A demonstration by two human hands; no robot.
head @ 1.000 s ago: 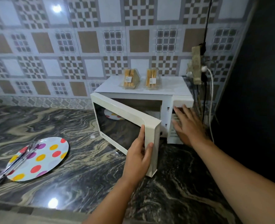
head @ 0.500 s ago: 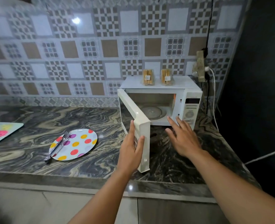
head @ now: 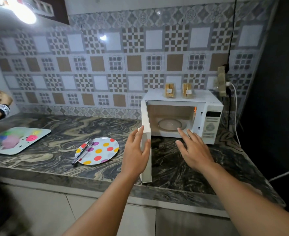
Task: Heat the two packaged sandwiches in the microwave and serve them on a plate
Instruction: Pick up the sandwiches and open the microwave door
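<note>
Door [head: 146,150] is swung fully open; our left hand [head: 135,154] grips its free edge, fingers [head: 139,133] curled narrow round the panel. Our right hand [head: 194,150] hovers spread wide and empty just in front of the open microwave [head: 213,106]. The two packaged sandwiches [head: 169,90] [head: 187,90] stand upright side by side on the microwave roof, up and beyond both sets of fingers, well apart from them; cavity holds only the glass turntable [head: 170,124]. Our judgement: the packs are light, soft bread in thin clear wrap that looks slick and crushable, so we pinch each one low across the broad faces with gentle pressure, not by the top edge, which would likely buckle. Spotted plate [head: 104,150] with tongs [head: 82,151] sits on the table [head: 55,133] left of the left-hand fingers, ready for serving.
</note>
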